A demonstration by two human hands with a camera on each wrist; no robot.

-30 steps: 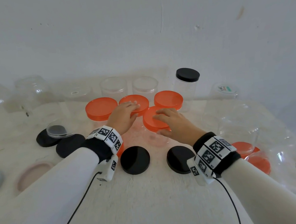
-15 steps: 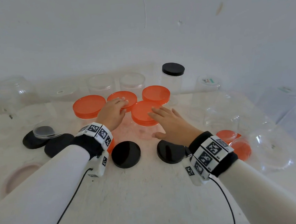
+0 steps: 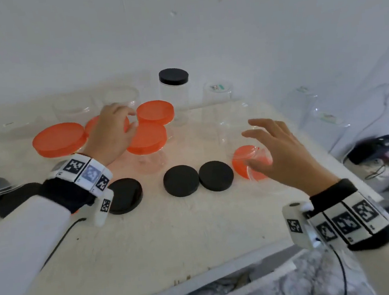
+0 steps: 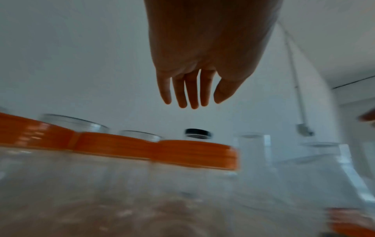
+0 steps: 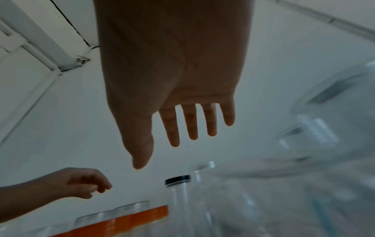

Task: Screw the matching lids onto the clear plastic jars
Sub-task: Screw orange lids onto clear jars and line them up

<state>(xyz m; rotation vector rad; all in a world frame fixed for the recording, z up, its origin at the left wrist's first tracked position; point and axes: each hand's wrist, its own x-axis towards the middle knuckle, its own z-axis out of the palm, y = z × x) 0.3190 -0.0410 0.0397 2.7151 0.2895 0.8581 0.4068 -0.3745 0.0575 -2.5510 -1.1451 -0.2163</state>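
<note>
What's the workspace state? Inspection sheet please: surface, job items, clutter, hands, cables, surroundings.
Surface: white table, scuffed.
Job's things: four orange-lidded jars; one black-lidded jar; open clear jars at back; loose black lids; orange lid under a clear jar.
Clutter: nothing seen.
Hands: left hand over the orange lids, holding nothing; right hand open, in the air.
Cables: wrist lead; wires off the right edge.
Surroundings: white wall.

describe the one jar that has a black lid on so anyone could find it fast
Look to the back of the white table, by the wall. Behind the cluster of orange-lidded jars stands a tall, narrow clear jar; it alone wears a black lid.
</note>
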